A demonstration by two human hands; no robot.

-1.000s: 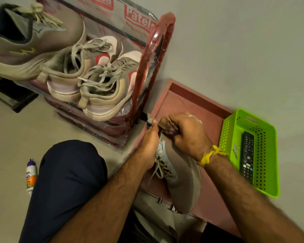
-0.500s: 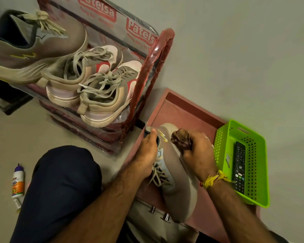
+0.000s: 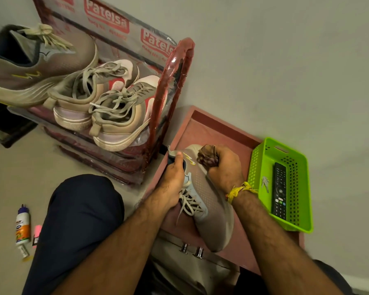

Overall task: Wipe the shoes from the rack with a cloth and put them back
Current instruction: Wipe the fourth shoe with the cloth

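Note:
A beige sneaker (image 3: 209,207) lies on a reddish low table (image 3: 217,133), toe toward me. My left hand (image 3: 175,177) grips its heel collar, thumb on top. My right hand (image 3: 224,167) holds a bunched brown cloth (image 3: 207,156) against the shoe's side near the heel. The red shoe rack (image 3: 168,99), wrapped in printed plastic, stands at upper left. On its top shelf sit a matching beige sneaker (image 3: 30,69) and a pair of tan sneakers with red accents (image 3: 107,103).
A green plastic basket (image 3: 262,162) with a black remote (image 3: 279,190) stands on the table right of the shoe. A small bottle (image 3: 22,227) and a pink item (image 3: 37,231) lie on the floor at left. My knee in dark trousers (image 3: 79,220) is below the rack.
My right hand with the cloth has slid from over the shoe's heel to its right side, uncovering the heel. My left hand keeps its grip. The view shifted slightly.

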